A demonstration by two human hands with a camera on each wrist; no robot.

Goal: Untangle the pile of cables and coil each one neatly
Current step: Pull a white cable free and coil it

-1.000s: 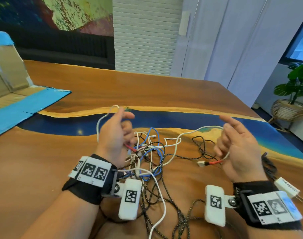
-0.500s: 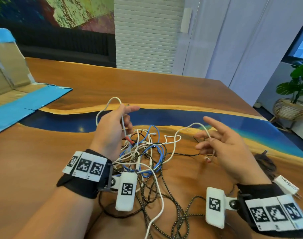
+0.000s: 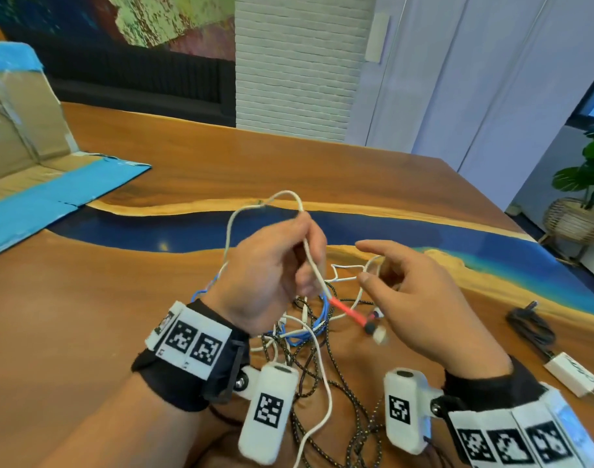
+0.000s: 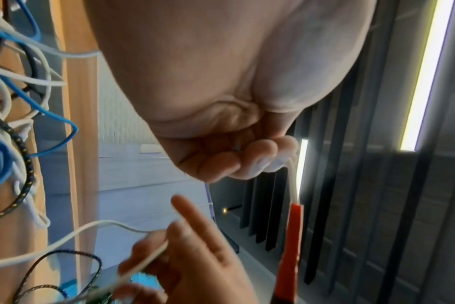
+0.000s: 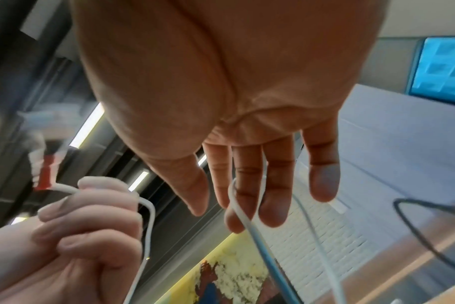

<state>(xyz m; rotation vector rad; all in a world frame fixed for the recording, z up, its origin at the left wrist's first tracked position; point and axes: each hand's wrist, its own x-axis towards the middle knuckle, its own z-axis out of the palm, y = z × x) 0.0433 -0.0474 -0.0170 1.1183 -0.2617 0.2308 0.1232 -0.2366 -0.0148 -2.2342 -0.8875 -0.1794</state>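
Since a second ago both hands have closed in above the tangled pile of white, blue and braided black cables [image 3: 305, 336]. The left hand [image 3: 268, 275] clamps the thin white cable with a red sleeve [image 3: 314, 265]; the right hand [image 3: 420, 298], fingers spread, hooks a white loop above the pile. Untangling continues; next, probably, threading that end free.

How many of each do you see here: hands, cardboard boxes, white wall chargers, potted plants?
Hands: 2, the left hand, which grips a white cable, and the right hand
Cardboard box: 1
White wall charger: 1
Potted plant: 1
Total: 5
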